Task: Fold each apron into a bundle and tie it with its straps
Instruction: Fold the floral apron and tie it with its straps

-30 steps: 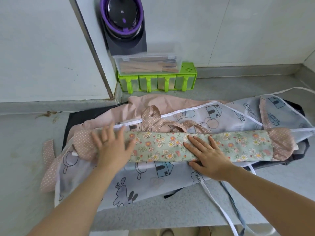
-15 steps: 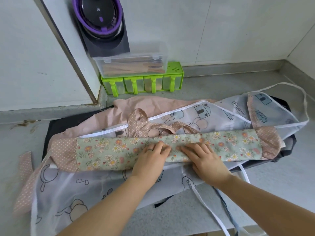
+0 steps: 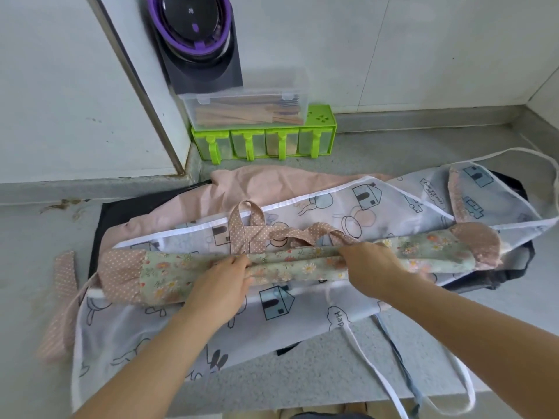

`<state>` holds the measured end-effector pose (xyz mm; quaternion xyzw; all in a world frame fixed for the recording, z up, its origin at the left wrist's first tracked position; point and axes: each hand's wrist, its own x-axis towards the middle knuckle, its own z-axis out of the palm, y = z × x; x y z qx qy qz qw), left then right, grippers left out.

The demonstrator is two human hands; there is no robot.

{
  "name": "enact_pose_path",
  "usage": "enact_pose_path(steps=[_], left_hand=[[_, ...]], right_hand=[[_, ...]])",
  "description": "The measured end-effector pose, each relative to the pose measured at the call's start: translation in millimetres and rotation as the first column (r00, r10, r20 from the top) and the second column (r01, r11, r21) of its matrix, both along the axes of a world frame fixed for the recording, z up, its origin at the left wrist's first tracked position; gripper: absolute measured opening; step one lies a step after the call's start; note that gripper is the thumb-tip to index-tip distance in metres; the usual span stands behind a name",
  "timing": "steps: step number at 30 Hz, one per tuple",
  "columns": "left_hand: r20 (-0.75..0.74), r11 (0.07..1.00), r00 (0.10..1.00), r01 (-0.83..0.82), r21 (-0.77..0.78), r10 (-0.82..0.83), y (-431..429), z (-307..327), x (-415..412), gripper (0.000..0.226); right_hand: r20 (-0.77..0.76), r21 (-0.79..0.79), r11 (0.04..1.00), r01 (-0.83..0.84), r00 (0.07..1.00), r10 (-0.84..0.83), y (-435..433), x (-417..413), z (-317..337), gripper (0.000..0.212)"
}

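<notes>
Floral apron lying as long strip, axis left-right, on printed apron over bench. Left grip and right grip both pinching it mid-length. Dotted straps trailing just behind, left grip nearer.

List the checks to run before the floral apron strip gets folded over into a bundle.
1. Left hand and right hand grip the floral apron near its middle: ok.
2. Floral apron narrowed to a long strip: ok.
3. Polka-dot straps within reach, looped behind the strip: ok.
4. Printed apron underneath kept out of the grip: cannot tell.
5. White strap kept on the counter: not ok, it hangs over the edge.
</notes>
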<state>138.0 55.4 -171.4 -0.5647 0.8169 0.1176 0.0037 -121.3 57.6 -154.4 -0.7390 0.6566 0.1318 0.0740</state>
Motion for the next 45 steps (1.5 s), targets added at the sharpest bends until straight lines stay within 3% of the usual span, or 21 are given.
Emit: enact_pose_path(steps=[4, 7, 10, 12, 14, 19, 24, 29, 33, 38, 41, 43, 45], left_hand=[[0.168, 0.996, 0.984, -0.043, -0.072, 0.055, -3.9, 0.5, 33.6, 0.045], [0.118, 0.989, 0.985, -0.119, -0.093, 0.129, -9.3, -4.2, 58.0, 0.059], [0.114, 0.987, 0.984, -0.123, -0.107, 0.135, -22.5, -7.7, 65.7, 0.072], [0.132, 0.984, 0.982, -0.120, -0.130, 0.137, -28.8, -9.3, 69.6, 0.075], [0.116, 0.981, 0.984, -0.115, -0.157, 0.134, -32.4, -12.5, 74.5, 0.079], [0.071, 0.991, 0.990, -0.115, -0.074, 0.120, -34.3, -12.7, 78.0, 0.073], [0.164, 0.997, 0.986, -0.027, 0.070, 0.015, -21.3, 8.5, 66.5, 0.063], [0.083, 0.990, 0.987, 0.141, -0.029, -0.138, 9.3, 2.6, -11.3, 0.045], [0.189, 0.999, 0.981, 0.035, 0.010, -0.037, 18.5, -11.0, -67.4, 0.062], [0.248, 0.991, 0.966, -0.093, 0.095, 0.067, 10.7, -10.4, -89.7, 0.063], [0.115, 0.968, 0.983, -0.161, 0.195, 0.140, 6.2, -3.0, -88.5, 0.053], [-0.131, 0.955, 0.964, -0.197, 0.223, 0.230, -1.8, 10.9, -88.3, 0.045], [-0.414, 0.970, 0.879, -0.185, 0.159, 0.236, -11.3, 42.2, -93.4, 0.040]], right_hand=[[0.080, -0.063, 0.997, 0.052, 0.996, -0.047, -7.5, 1.9, -10.0, 0.026], [0.229, -0.080, 0.996, 0.039, 0.973, -0.020, -7.8, -5.5, -13.8, 0.018], [0.300, -0.086, 0.996, 0.004, 0.954, 0.022, -4.5, -10.0, -14.0, 0.024], [0.293, -0.135, 0.990, -0.027, 0.954, 0.066, -3.6, -9.9, -16.2, 0.044], [0.279, -0.148, 0.988, -0.050, 0.956, 0.090, -5.6, -11.1, -20.9, 0.051], [0.247, -0.122, 0.991, -0.047, 0.966, 0.076, -4.0, -12.9, -20.6, 0.036], [0.129, -0.185, 0.964, -0.189, 0.968, 0.214, 4.6, -23.8, -24.8, 0.047], [0.183, -0.224, 0.934, -0.278, 0.929, 0.320, 5.1, -22.0, -21.7, 0.029], [0.160, -0.074, 0.969, -0.234, 0.957, 0.243, 2.7, -5.0, -12.0, 0.019], [0.115, -0.126, 0.982, -0.142, 0.981, 0.157, 8.8, -2.1, -33.9, 0.041], [0.193, -0.179, 0.980, -0.082, 0.974, 0.117, 14.8, 4.0, -33.6, 0.044], [0.315, -0.224, 0.974, 0.038, 0.949, 0.036, 10.3, 7.8, -21.7, 0.044], [0.518, -0.299, 0.936, 0.184, 0.855, -0.003, -1.1, 12.7, 6.1, 0.041]])
